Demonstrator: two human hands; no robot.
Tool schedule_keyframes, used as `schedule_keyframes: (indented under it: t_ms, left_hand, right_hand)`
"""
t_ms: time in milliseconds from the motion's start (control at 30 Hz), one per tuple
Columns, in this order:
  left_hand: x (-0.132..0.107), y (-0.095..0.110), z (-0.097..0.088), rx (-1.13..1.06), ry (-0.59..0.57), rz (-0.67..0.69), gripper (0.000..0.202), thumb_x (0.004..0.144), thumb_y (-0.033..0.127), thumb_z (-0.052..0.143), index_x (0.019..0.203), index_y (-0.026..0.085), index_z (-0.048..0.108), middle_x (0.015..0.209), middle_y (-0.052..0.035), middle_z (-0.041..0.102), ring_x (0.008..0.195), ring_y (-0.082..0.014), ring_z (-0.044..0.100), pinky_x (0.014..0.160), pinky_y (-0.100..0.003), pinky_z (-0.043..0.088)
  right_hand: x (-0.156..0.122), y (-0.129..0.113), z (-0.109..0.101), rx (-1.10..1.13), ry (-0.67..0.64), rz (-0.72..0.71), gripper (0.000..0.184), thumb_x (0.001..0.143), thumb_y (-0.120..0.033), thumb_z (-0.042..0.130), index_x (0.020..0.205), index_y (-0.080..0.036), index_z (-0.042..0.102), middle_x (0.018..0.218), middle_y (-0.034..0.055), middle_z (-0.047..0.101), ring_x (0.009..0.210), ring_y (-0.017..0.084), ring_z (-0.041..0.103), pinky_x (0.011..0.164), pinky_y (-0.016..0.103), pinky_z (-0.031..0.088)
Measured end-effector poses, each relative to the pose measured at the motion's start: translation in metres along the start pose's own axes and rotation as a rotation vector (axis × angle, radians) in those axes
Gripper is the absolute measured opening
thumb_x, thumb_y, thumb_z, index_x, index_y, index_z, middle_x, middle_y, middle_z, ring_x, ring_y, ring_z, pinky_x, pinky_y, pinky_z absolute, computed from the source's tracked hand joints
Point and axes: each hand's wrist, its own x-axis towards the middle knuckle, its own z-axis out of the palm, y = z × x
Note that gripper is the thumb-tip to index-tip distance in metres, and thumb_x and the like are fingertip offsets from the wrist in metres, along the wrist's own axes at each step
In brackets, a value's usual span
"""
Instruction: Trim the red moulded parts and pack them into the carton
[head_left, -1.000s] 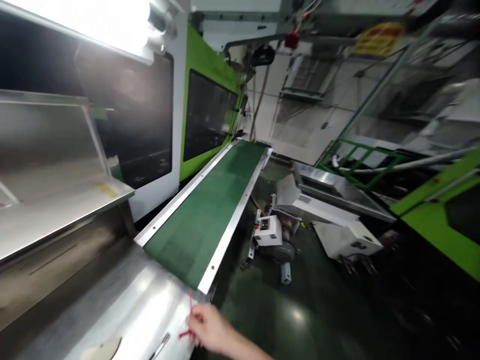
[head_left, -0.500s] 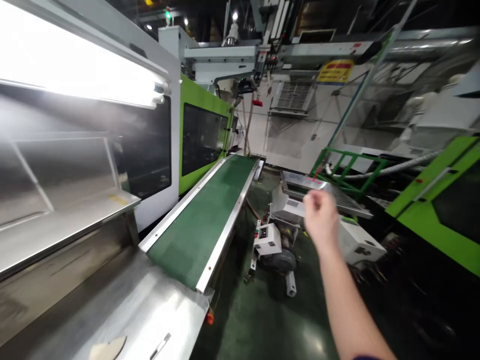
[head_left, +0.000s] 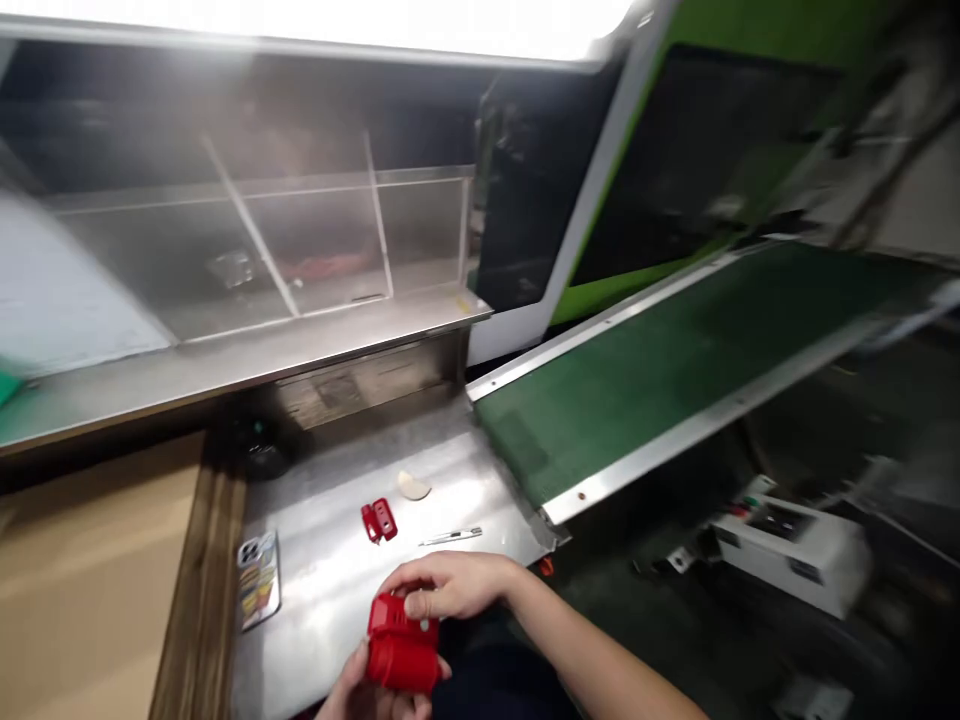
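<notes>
Low in the head view, a red plastic part [head_left: 405, 660] with a rounded, barrel-like side and a slotted upper piece is between my two hands. My left hand [head_left: 352, 692] cups it from below and the left, fingers curled round it. My right hand [head_left: 463, 584] grips its top and far side, thumb on the slotted face. Just beyond lies a small red two-piece plastic part [head_left: 380, 520] on the metal table [head_left: 322, 640]. A slim metal cutter knife [head_left: 451, 537] and a pale crescent-shaped piece [head_left: 413, 486] lie close by.
A phone in a patterned case [head_left: 259, 580] lies at the table's left, beside a cardboard box [head_left: 90, 570]. Behind is a steel shelf [head_left: 300, 350]. A green conveyor belt [head_left: 660, 370] meets the table's right edge. A white control box [head_left: 795, 550] stands low at right.
The view has swung left and down from the conveyor to the table. My right hand, earlier raised over the machinery at right, is now on the red plastic part; my left hand has come into view.
</notes>
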Motion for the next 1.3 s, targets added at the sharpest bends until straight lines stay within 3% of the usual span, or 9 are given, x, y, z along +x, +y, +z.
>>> schedule_keyframes:
  t_ms: [167,233,333,400,567,733,900,1100,1300]
  left_hand:
    - [0.015,-0.009,0.007,0.023,0.114,0.008,0.114,0.074,0.103,0.015,0.079,0.006,0.074,0.063,-0.0176,0.073,0.047,-0.018,0.068,0.045,-0.023,0.045]
    - [0.016,-0.002,0.014,0.158,0.286,0.153,0.103,0.08,0.099,0.025,0.082,0.007,0.073,0.067,-0.0162,0.075,0.046,-0.0183,0.068,0.046,-0.024,0.044]
    - [0.014,0.009,0.031,0.448,0.596,0.496,0.084,0.073,0.079,0.076,0.129,0.017,0.067,0.124,-0.0172,0.076,0.101,-0.028,0.077,0.082,-0.034,0.06]
    - [0.017,0.011,0.045,0.632,0.688,0.601,0.109,0.064,0.059,0.093,0.156,0.028,0.043,0.163,-0.0149,0.048,0.147,-0.0342,0.051,0.116,-0.046,0.049]
    - [0.034,0.004,0.067,0.808,0.756,0.599,0.106,0.07,0.023,0.091,0.159,0.031,0.034,0.166,-0.0129,0.041,0.156,-0.0349,0.037,0.131,-0.058,0.028]
    - [0.031,-0.016,0.058,0.732,0.9,0.627,0.097,0.07,0.025,0.088,0.153,0.03,0.038,0.158,-0.0128,0.049,0.149,-0.0361,0.047,0.126,-0.058,0.037]
    - [0.003,-0.043,0.044,0.554,0.985,0.644,0.093,0.075,0.035,0.087,0.153,0.03,0.036,0.161,-0.0142,0.043,0.152,-0.0366,0.043,0.125,-0.056,0.039]
    - [-0.032,-0.056,0.036,0.561,1.011,0.674,0.105,0.077,0.034,0.087,0.161,0.032,0.024,0.167,-0.0175,0.034,0.157,-0.0389,0.035,0.129,-0.062,0.03]
    - [-0.071,-0.045,0.037,0.756,0.99,0.788,0.111,0.07,0.028,0.092,0.16,0.033,0.028,0.161,-0.0176,0.042,0.153,-0.0421,0.041,0.125,-0.064,0.037]
  right_hand:
    - [0.018,0.037,-0.005,0.585,0.018,0.096,0.062,0.072,-0.061,0.09,0.104,-0.013,0.068,0.083,-0.0014,0.067,0.066,0.006,0.057,0.063,0.019,0.042]
    - [0.018,0.044,-0.01,0.752,0.114,0.104,0.054,0.075,-0.052,0.092,0.104,-0.012,0.069,0.088,0.0016,0.07,0.072,0.008,0.062,0.069,0.02,0.045]
    - [0.019,0.054,-0.019,1.013,0.162,0.171,0.046,0.078,-0.041,0.091,0.105,-0.012,0.069,0.091,0.0028,0.073,0.08,0.011,0.067,0.078,0.023,0.051]
    - [0.022,0.064,-0.021,1.141,0.08,0.264,0.043,0.078,-0.036,0.09,0.107,-0.013,0.068,0.087,0.002,0.073,0.077,0.013,0.069,0.075,0.025,0.053]
    - [0.027,0.082,-0.008,1.264,-0.091,0.434,0.044,0.072,-0.026,0.091,0.106,-0.016,0.067,0.084,0.0002,0.073,0.073,0.012,0.068,0.067,0.023,0.051]
    - [0.033,0.079,-0.027,0.411,-0.161,0.507,0.047,0.102,-0.061,0.05,0.106,-0.016,0.065,0.094,0.0079,0.074,0.086,0.019,0.07,0.081,0.032,0.053]
    - [0.054,0.105,-0.07,-0.981,0.08,0.524,0.023,0.101,-0.022,0.049,0.116,-0.012,0.063,0.124,0.0211,0.067,0.118,0.031,0.062,0.099,0.041,0.044]
    - [0.05,0.155,-0.065,-1.063,0.043,0.546,0.037,0.092,-0.002,0.045,0.123,-0.011,0.062,0.131,0.0213,0.063,0.123,0.032,0.06,0.108,0.044,0.039]
    - [0.043,0.139,-0.041,-0.815,0.008,0.417,0.026,0.107,-0.03,0.036,0.105,-0.019,0.06,0.109,0.0112,0.062,0.101,0.022,0.063,0.093,0.035,0.048]
